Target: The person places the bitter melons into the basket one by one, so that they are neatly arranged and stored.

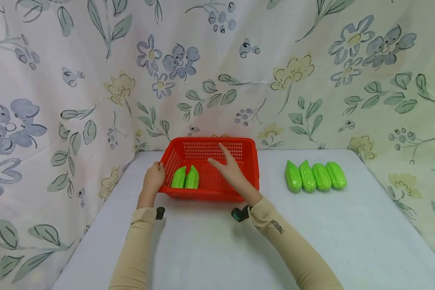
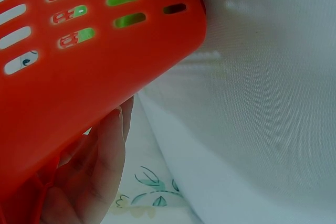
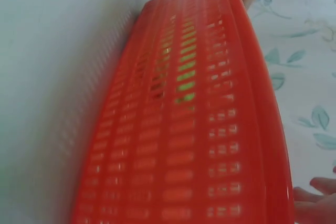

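Note:
A red plastic basket (image 1: 212, 196) with slotted walls stands on the table. Inside it, at the left, two bright green, ridged, gourd-like pieces (image 1: 185, 177) lie side by side. My left hand (image 1: 154, 177) grips the basket's left rim. In the left wrist view, its curled fingers (image 2: 107, 150) hook under the red edge. Over the right half of the basket reaches my right hand (image 1: 233, 168), thumb and fingers spread and holding nothing. The right wrist view shows only part of that hand (image 3: 316, 205), beyond the basket's rim (image 3: 278, 150).
Several more green gourd-like pieces (image 1: 315, 177) lie in a row on the white table (image 1: 304, 233), right of the basket. A floral curtain (image 1: 217, 80) hangs behind the table's back edge and along its sides.

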The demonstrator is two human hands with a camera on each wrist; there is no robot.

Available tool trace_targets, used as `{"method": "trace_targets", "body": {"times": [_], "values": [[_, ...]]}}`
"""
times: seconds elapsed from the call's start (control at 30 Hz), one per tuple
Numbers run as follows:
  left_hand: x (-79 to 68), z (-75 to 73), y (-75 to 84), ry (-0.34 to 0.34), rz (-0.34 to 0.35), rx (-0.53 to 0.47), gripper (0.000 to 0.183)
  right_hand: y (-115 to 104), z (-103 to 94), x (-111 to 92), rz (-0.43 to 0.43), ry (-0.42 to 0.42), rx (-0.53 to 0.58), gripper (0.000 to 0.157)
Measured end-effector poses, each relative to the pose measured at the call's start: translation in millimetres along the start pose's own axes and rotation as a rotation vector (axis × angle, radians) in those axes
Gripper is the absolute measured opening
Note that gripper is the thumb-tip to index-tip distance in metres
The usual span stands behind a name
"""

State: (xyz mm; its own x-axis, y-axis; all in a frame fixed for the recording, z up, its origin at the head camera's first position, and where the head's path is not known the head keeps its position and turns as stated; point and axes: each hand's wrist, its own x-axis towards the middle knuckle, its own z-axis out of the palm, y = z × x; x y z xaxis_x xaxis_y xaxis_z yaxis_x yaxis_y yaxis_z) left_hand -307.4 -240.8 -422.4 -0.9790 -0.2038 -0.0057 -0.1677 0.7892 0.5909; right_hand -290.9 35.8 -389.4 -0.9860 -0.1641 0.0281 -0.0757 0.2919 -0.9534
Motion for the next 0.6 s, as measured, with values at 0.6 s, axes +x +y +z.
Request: {"method": "trace_targets", "body": {"times": [0.6], "values": [[0.2,-0.3,1.1,-0.012,-0.011,0.003,0.051,12.2,-46.3,-8.7,-0.100,0.046,0.008,0.076]]}}
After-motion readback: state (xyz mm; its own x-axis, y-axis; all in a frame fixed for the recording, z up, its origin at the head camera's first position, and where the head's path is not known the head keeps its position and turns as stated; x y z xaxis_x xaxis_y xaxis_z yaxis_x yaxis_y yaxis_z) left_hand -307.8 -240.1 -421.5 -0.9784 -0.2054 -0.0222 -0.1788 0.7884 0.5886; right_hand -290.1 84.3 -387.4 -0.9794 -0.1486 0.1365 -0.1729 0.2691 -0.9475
